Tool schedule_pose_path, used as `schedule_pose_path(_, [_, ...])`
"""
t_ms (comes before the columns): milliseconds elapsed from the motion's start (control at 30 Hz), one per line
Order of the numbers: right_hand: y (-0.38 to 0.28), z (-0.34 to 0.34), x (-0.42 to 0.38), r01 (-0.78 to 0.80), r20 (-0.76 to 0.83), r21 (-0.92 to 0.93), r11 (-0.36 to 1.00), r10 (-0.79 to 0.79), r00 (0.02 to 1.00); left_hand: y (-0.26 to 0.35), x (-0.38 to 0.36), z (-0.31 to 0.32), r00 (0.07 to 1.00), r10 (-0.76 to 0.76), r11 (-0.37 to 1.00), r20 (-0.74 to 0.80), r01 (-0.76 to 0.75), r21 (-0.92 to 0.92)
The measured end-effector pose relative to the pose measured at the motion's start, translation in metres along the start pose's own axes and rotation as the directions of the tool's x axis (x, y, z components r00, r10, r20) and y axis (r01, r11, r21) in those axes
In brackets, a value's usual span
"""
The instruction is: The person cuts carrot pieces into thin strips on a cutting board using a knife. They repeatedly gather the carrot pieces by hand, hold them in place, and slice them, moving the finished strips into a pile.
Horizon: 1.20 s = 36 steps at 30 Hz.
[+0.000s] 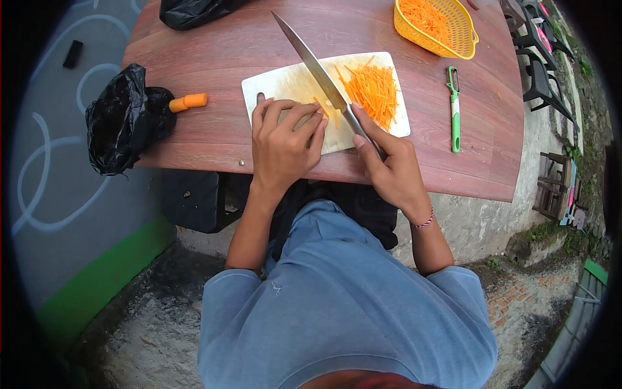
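A white cutting board (298, 76) lies on the wooden table near its front edge. My right hand (391, 162) is wrapped round the handle of a large knife (311, 63), whose blade points up and left across the board. On the board's left part, my left hand (285, 139) rests with bent fingers beside a few thin carrot strips (335, 118); its fingertips are bunched near the blade, and what they hold, if anything, is too small to tell. A pile of carrot shreds (374, 92) lies right of the blade.
A yellow basket (470, 40) of carrot shreds stands at the table's back right. A green peeler (455, 110) lies right of the board. Left are a black plastic bag (123, 123) and a carrot piece (188, 102). Another black bag (194, 11) sits at the back.
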State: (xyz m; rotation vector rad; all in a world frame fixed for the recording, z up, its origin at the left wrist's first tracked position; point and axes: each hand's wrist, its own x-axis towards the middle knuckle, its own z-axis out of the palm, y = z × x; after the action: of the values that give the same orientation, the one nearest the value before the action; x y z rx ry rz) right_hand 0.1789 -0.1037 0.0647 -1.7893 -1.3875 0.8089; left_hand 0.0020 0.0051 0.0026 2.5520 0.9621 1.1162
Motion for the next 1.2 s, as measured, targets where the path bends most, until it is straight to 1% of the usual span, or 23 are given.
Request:
schedule_pose_path(67, [0.0, -0.001, -0.004, 0.025, 0.01, 0.033, 0.999, -0.025, 1.0, 0.0, 0.0, 0.001, 1.0, 0.002, 1.0, 0.001, -0.002, -0.003])
schedule_pose_path(200, [-0.007, 0.001, -0.013, 0.002, 0.038, 0.04, 0.999, -0.004, 0.999, 0.0, 0.0, -0.001, 1.0, 0.005, 1.0, 0.01, -0.005, 0.002])
schedule_pose_path(267, [-0.007, 0.002, -0.015, 0.044, 0.038, 0.007, 0.999, -0.044, 0.998, -0.001, 0.0, 0.0, 1.0, 0.007, 1.0, 0.011, -0.007, 0.009])
schedule_pose_path(400, [-0.005, 0.004, -0.017, 0.04, 0.042, -0.022, 0.999, -0.039, 0.998, -0.001, -0.001, 0.001, 1.0, 0.003, 1.0, 0.002, -0.003, 0.002])
schedule_pose_path(467, [-0.003, 0.007, -0.018, 0.087, 0.011, -0.018, 0.996, -0.086, 0.996, -0.001, -0.001, 0.001, 1.0, 0.006, 1.0, 0.001, -0.006, 0.004])
schedule_pose_path(600, [-0.003, 0.008, -0.02, 0.085, 0.009, -0.034, 0.996, -0.085, 0.996, -0.002, -0.001, 0.001, 1.0, 0.006, 1.0, 0.002, -0.006, 0.001])
schedule_pose_path(667, [0.001, 0.012, -0.02, 0.138, -0.028, -0.028, 0.99, -0.139, 0.99, -0.001, -0.001, 0.001, 1.0, 0.005, 1.0, 0.003, -0.005, 0.003])
schedule_pose_path(700, [0.002, 0.013, -0.02, 0.14, -0.027, -0.028, 0.99, -0.141, 0.99, -0.001, -0.001, 0.001, 1.0, 0.004, 1.0, 0.004, -0.004, 0.006])
schedule_pose_path(767, [0.003, 0.015, -0.021, 0.2, -0.044, -0.077, 0.977, -0.204, 0.978, -0.001, -0.001, 0.001, 1.0, 0.001, 1.0, 0.005, -0.001, 0.002])
schedule_pose_path(933, [-0.001, 0.017, -0.022, 0.207, -0.033, -0.141, 0.968, -0.214, 0.976, -0.001, -0.001, 0.0, 1.0, -0.006, 1.0, 0.011, 0.006, 0.0])
schedule_pose_path(1000, [-0.003, 0.018, -0.022, 0.203, -0.027, -0.165, 0.965, -0.21, 0.977, 0.001, 0.002, -0.002, 1.0, 0.017, 1.0, -0.003, -0.017, 0.025])
schedule_pose_path(1200, [-0.007, 0.02, -0.007, 0.166, 0.012, -0.228, 0.959, -0.168, 0.986, -0.002, 0.0, 0.0, 1.0, 0.008, 1.0, 0.019, -0.008, 0.009])
